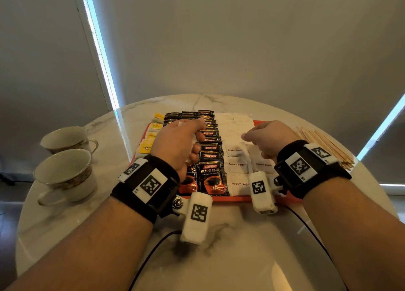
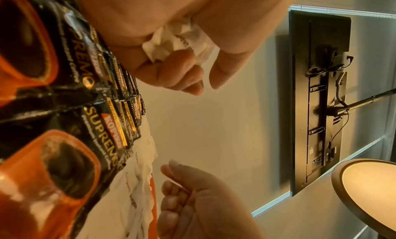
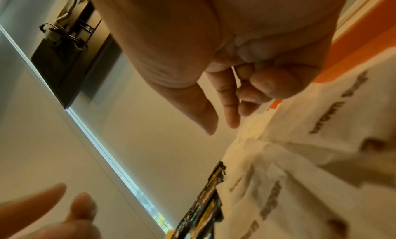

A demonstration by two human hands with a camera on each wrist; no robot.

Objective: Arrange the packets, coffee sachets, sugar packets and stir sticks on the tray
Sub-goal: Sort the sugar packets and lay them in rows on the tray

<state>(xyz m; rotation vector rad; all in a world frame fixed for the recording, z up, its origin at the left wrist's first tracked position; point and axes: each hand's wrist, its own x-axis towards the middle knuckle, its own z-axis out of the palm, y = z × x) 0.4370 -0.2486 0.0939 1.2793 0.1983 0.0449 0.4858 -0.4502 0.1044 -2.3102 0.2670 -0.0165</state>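
An orange tray (image 1: 241, 199) on the marble table holds yellow tea packets (image 1: 146, 148) at its left, black Kopiko coffee sachets (image 1: 211, 174) overlapped in two columns, and white brown sugar packets (image 1: 237, 165) in columns to their right. My left hand (image 1: 195, 137) hovers over the coffee columns and grips a crumpled bunch of white sugar packets (image 2: 182, 37) in its palm. My right hand (image 1: 247, 136) hangs just above the sugar columns. Its last three fingers curl into the palm, thumb and index point outward, and it holds nothing. Wooden stir sticks (image 1: 324, 146) lie on the table beside the tray's right edge.
Two teacups (image 1: 65, 137) (image 1: 63, 174) stand at the table's left edge. Black cables (image 1: 153, 253) run from the wrist cameras across the near part of the marble table (image 1: 219, 247). A grey wall rises right behind the table's far rim.
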